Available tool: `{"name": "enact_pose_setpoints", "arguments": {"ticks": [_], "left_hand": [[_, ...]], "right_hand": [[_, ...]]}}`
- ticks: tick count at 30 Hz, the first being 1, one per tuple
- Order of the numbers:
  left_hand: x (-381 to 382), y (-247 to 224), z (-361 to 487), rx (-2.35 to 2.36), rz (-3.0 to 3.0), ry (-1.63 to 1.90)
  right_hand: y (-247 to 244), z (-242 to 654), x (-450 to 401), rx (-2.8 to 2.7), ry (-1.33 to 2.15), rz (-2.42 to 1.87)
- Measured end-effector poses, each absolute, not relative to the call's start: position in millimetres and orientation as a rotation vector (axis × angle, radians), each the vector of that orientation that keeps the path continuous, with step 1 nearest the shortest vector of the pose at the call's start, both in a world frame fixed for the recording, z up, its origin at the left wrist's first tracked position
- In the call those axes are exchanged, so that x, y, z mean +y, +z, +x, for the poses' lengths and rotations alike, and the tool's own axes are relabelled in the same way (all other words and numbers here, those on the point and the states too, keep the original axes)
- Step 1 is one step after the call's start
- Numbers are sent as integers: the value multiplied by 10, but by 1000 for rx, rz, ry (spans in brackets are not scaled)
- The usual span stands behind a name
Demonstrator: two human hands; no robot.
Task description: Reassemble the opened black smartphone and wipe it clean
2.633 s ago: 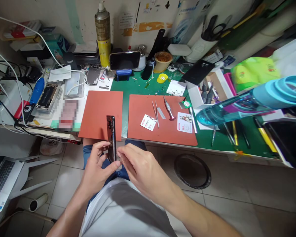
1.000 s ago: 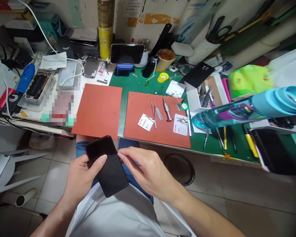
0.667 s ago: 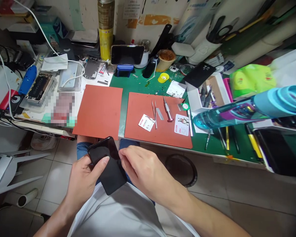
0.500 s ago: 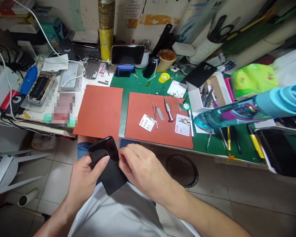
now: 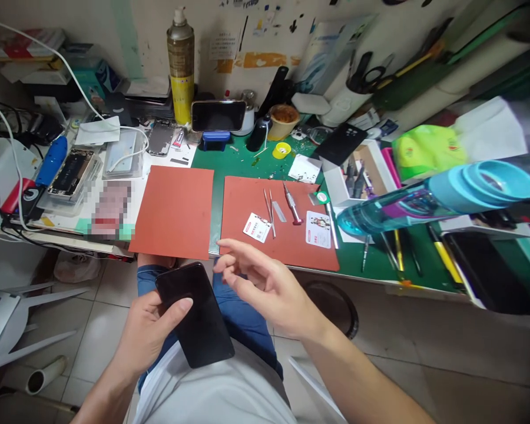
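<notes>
A black smartphone (image 5: 198,324) is tilted above my lap, its dark screen facing up. My left hand (image 5: 152,330) grips it by the left edge, thumb lying across the screen and fingers hidden beneath. Just right of the phone's upper end, my right hand (image 5: 265,282) is apart from it, fingers loosely spread and holding nothing. Beyond the hands lie two reddish-brown mats, a left mat (image 5: 176,212) and a right mat (image 5: 242,194). On the right mat rest tweezers (image 5: 272,215), a screwdriver (image 5: 292,204) and two printed cards, including a white card (image 5: 257,228).
A blue water bottle (image 5: 437,197) lies across the bench's right side, near another dark phone (image 5: 490,271). At the back stand a spray can (image 5: 181,70) and a phone on a stand (image 5: 218,116). An opened phone (image 5: 72,171) sits at the left.
My right hand has moved off the phone's right edge and its fingers have opened. The left hand keeps hold of the phone. The whole view has shifted slightly.
</notes>
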State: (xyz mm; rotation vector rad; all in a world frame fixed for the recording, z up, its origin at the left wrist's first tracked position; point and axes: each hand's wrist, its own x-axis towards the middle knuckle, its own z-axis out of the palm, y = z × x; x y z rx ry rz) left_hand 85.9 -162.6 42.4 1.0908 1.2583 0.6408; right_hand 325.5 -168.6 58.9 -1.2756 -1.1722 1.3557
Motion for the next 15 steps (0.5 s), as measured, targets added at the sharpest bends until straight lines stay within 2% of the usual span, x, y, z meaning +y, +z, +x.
{"name": "enact_pose_setpoints", "arguments": {"ticks": [8, 15], "left_hand": [[-1633, 445, 892, 1160, 1082, 599], [-1675, 329, 820, 1198, 881, 626]], "right_hand": [[571, 3029, -1564, -796, 1605, -1085], [456, 3114, -1685, -616, 1570, -1204]]}}
